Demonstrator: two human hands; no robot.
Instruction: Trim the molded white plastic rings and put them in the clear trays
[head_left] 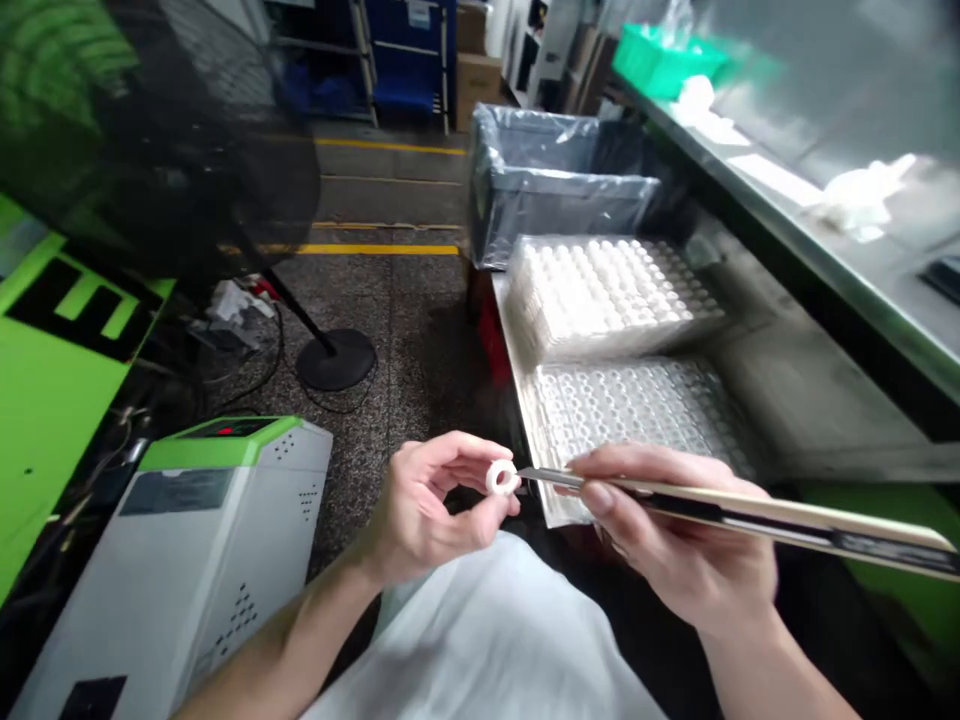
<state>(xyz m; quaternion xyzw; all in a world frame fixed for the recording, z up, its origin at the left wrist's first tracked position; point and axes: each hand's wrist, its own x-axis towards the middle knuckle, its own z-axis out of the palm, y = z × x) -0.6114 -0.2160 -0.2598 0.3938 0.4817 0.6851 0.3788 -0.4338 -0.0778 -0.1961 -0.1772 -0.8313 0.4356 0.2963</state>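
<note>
Between the thumb and fingers of my left hand (442, 500) is a small white ring-shaped part (493, 478), its hole turned towards me. My right hand (675, 530) grips a slim utility knife (795, 520) with a pale body and a dark slider. The knife's blade points left, and its tip is at the ring's right edge; whether it touches cannot be made out. Beyond my right hand lies a clear plastic tray (630, 405) with rows of round pockets. Behind it rises a stack of similar trays (615, 285) with rows of white round shapes.
A lined grey bin (562, 190) stands behind the trays. At right runs a metal workbench (825, 240) with a green basket (664, 62). To the left are a large black fan (202, 150), its round base (336, 360) and a grey-green machine (217, 540).
</note>
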